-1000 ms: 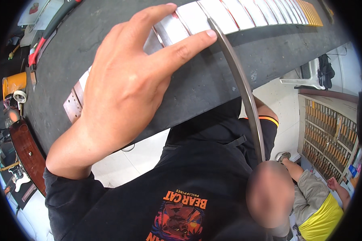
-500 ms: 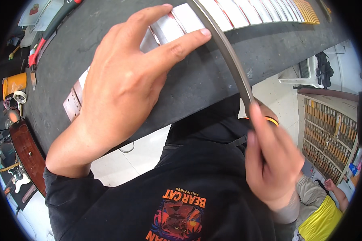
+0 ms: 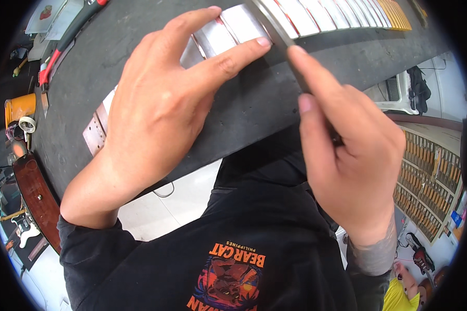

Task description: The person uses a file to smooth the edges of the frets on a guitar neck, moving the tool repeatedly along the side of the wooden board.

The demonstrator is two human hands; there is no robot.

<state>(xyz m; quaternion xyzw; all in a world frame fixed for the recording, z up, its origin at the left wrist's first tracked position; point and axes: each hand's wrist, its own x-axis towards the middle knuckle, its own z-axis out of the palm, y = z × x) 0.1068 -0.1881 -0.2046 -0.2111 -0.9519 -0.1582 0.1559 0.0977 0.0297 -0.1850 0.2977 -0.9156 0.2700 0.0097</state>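
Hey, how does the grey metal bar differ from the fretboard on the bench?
The grey metal bar is narrow and plain; the fretboard is broader, mostly whitish, with cross lines and a yellow ribbed end. The bar is held in the right hand, while the fretboard lies on the dark bench under the left hand. Both are elongated.

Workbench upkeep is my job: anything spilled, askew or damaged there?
Nothing stands out: the left hand is on the silvery banded strip, and the right hand holds a long metal bar across it.
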